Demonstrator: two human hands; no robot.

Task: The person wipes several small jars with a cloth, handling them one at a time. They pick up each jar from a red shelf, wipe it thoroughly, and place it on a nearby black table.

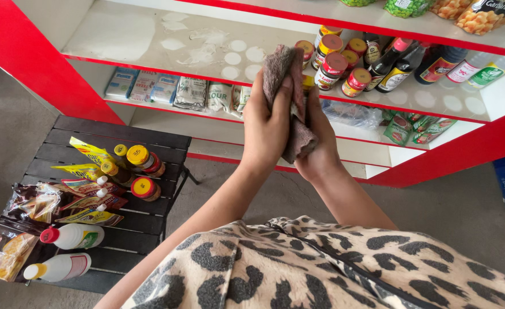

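- Cloth (289,97): a brownish-mauve rag, bunched and folded, held upright between both hands in front of the shelf unit. It looks soft, limp and light; it should crumple to any shape and carry no risk of breakage.
- Where to take hold: anywhere on the bunched body; a full-palm wrap probably controls the loose lower end better than a fingertip pinch.
- Left hand (267,123): fingers closed around the cloth's left side, thumb pressed on the upper fold.
- Right hand (315,143): closed on the lower right part of the cloth, largely hidden behind it.
- White shelf (149,40): bare patch with round marks, directly behind the hands; red-lidded jars (335,63) and dark bottles (398,63) stand to the right.
- Black slatted table (144,223): lower left, bearing jars, sachets and white bottles.
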